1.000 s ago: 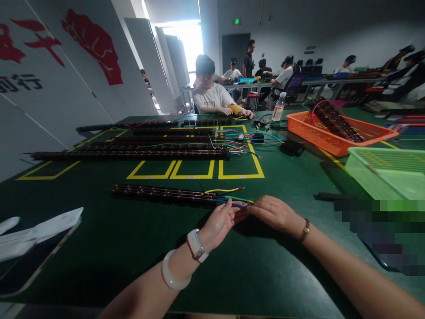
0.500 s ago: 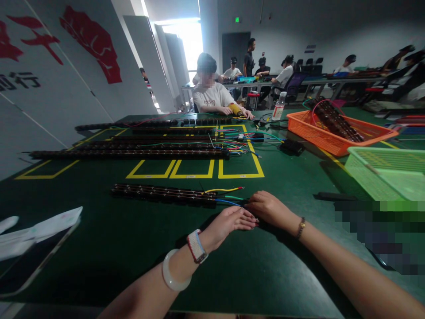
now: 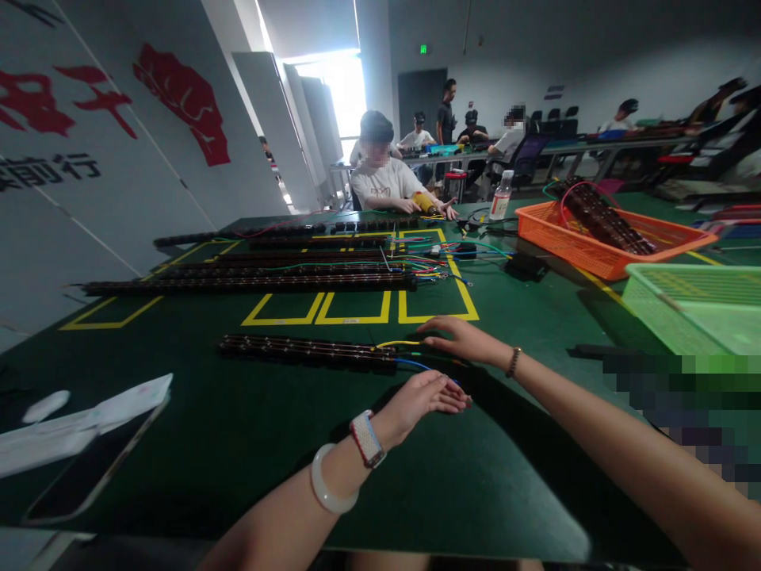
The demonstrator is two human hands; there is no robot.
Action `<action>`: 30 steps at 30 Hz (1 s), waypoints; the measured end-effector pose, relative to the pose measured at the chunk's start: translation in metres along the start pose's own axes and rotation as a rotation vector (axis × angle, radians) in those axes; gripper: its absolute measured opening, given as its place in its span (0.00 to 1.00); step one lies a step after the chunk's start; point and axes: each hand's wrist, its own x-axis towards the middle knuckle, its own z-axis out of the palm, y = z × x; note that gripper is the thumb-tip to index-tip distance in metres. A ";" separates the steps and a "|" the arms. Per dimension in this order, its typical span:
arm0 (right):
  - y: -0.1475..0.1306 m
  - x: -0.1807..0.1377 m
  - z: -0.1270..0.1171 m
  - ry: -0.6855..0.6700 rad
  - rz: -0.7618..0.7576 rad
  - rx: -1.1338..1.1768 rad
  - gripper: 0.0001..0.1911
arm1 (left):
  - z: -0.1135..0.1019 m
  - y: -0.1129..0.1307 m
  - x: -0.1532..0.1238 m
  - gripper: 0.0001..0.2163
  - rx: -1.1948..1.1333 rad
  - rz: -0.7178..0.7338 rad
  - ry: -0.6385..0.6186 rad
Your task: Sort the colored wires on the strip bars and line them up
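A long dark strip (image 3: 306,351) lies on the green table (image 3: 250,444) in front of me, with yellow, green and blue wires (image 3: 410,353) coming out of its right end. My left hand (image 3: 425,399) hovers just below those wires, fingers stretched flat, holding nothing. My right hand (image 3: 460,339) reaches over the wire ends, fingers extended, nothing gripped in it. A watch and a pale bangle sit on my left wrist, a bracelet on my right.
More long dark strips with coloured wires (image 3: 250,270) lie in yellow-taped boxes farther back. An orange basket (image 3: 606,238) holding strips and a green basket (image 3: 690,305) stand at right. Papers (image 3: 77,420) lie at left. A seated person (image 3: 384,178) works at the far end.
Both hands have let go of the wire ends. My right hand has moved up and away over the wires; my left hand has opened flat below them. The view shifted slightly.
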 end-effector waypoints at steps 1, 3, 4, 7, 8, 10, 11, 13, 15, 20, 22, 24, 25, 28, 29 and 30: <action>-0.002 0.005 0.003 -0.067 0.000 0.033 0.18 | 0.000 0.000 0.000 0.14 0.004 0.000 0.001; -0.004 0.012 0.007 -0.189 0.015 0.054 0.24 | 0.000 0.001 0.000 0.14 0.012 -0.002 0.004; -0.003 0.015 0.009 -0.249 0.028 0.035 0.25 | 0.001 0.001 0.000 0.14 0.016 -0.004 0.004; 0.001 0.021 0.010 -0.405 0.065 -0.056 0.21 | 0.001 0.002 -0.001 0.12 0.029 -0.007 -0.003; 0.003 0.022 0.009 -0.448 0.072 -0.070 0.21 | 0.002 0.002 -0.001 0.12 0.032 -0.006 -0.003; 0.005 0.023 0.007 -0.509 0.079 -0.066 0.20 | 0.002 0.003 -0.001 0.12 0.036 -0.002 0.002; 0.005 0.024 0.006 -0.528 0.085 -0.059 0.19 | 0.002 0.003 -0.002 0.12 0.035 -0.001 0.006; 0.004 0.024 0.005 -0.550 0.094 -0.052 0.17 | 0.002 0.003 -0.002 0.12 0.026 -0.004 0.010; 0.000 0.025 0.004 -0.553 0.093 -0.073 0.16 | 0.001 0.002 -0.002 0.13 0.012 -0.011 0.007; -0.008 0.026 0.004 -0.597 0.099 -0.132 0.17 | -0.006 0.000 0.000 0.14 -0.055 -0.019 -0.021; -0.010 0.025 0.005 -0.603 0.119 -0.152 0.17 | -0.009 -0.001 0.002 0.13 -0.135 -0.033 0.005; -0.013 0.023 0.005 -0.574 0.139 -0.199 0.18 | -0.011 -0.001 0.003 0.12 -0.245 -0.050 0.054; -0.015 0.021 0.005 -0.551 0.144 -0.239 0.18 | -0.011 -0.001 0.004 0.12 -0.300 -0.055 0.076; -0.027 0.014 0.007 -0.447 0.142 -0.458 0.18 | -0.010 0.000 0.005 0.17 -0.430 -0.050 0.137; -0.032 0.011 0.009 -0.405 0.128 -0.554 0.18 | -0.009 0.000 0.005 0.18 -0.461 -0.044 0.158; -0.038 0.008 0.011 -0.367 0.105 -0.647 0.18 | -0.007 0.000 0.005 0.19 -0.486 -0.039 0.180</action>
